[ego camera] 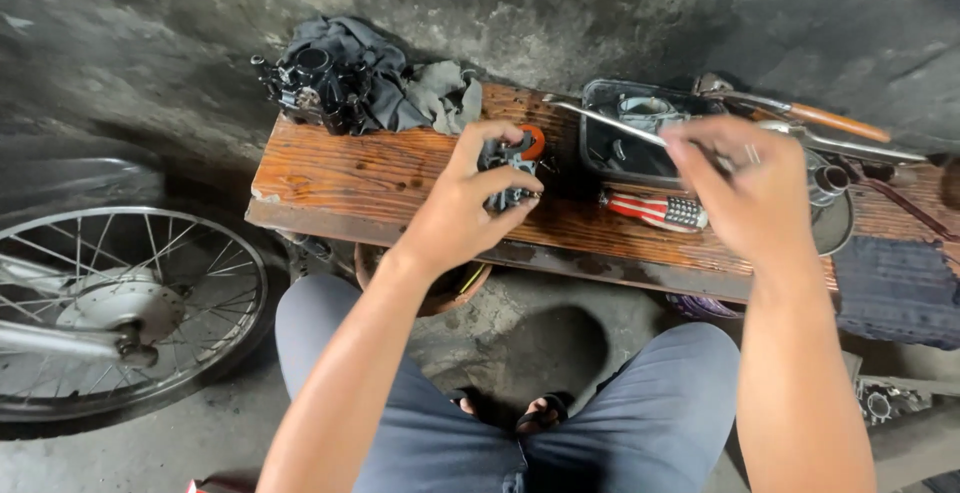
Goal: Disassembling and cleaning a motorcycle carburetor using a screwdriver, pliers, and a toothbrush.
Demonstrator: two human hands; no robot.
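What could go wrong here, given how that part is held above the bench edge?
1. The left hand pinches the small metal part with the orange cap near the front edge of the wooden bench; a slip could drop it to the concrete floor.
2. The right hand looks motion-blurred beside the black tray and long tools; it might knock them off.

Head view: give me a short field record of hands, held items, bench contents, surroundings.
left hand: grips a small dark metal part with an orange cap, above the bench
right hand: blurred, fingers pinched; what they hold cannot be told
bench: wooden plank, worn and stained
on bench: dark engine part on grey rags; black tray with parts; striped cloth; wooden-handled tool
left of bench: spoked wheel
below: sandalled feet on concrete floor
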